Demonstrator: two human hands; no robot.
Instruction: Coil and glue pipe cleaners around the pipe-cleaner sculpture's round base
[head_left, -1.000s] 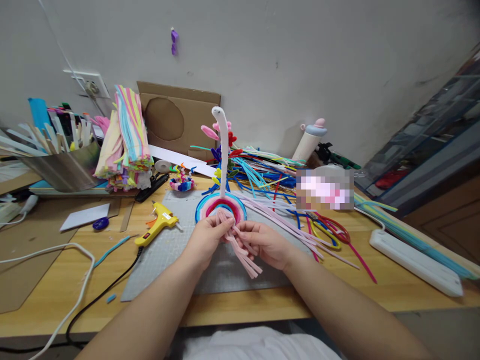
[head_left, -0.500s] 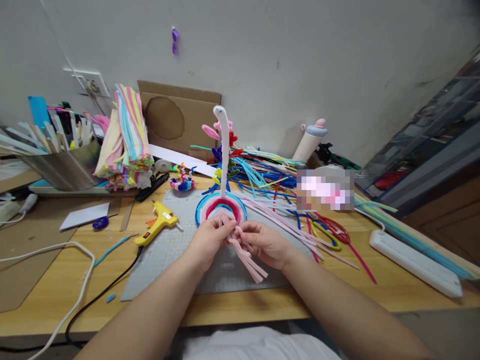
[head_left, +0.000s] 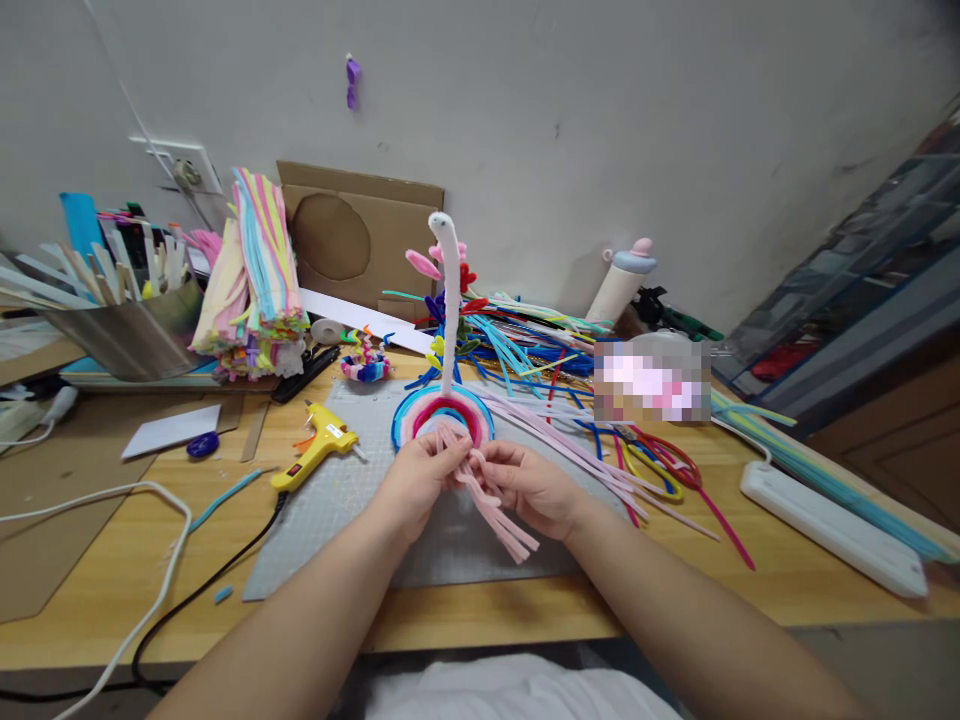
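Between my hands is a bundle of pale pink pipe cleaners (head_left: 501, 515), its loose ends fanning down and to the right. My left hand (head_left: 426, 478) pinches the bundle near its upper, looped part. The fingers of my right hand (head_left: 527, 487) are closed on a strand of the same bundle, close to my left fingertips. Just behind my hands lies a round base of coiled blue, pink and white pipe cleaners (head_left: 406, 407), partly hidden by them. A white fuzzy stem (head_left: 450, 310) with a bent top rises from it. A grey cutting mat (head_left: 322, 545) is underneath.
Left of the mat lies a yellow glue gun (head_left: 321, 447) with a black cord. Loose pink pipe cleaners (head_left: 577, 450) spread to the right, beside a white power strip (head_left: 832, 528). A metal container of sticks (head_left: 135, 330) and pastel bundles (head_left: 262, 250) stand at back left.
Both hands stay in nearly the same place with the pink bundle. Its loose ends have shifted slightly up and right, and the whole view has moved a touch.
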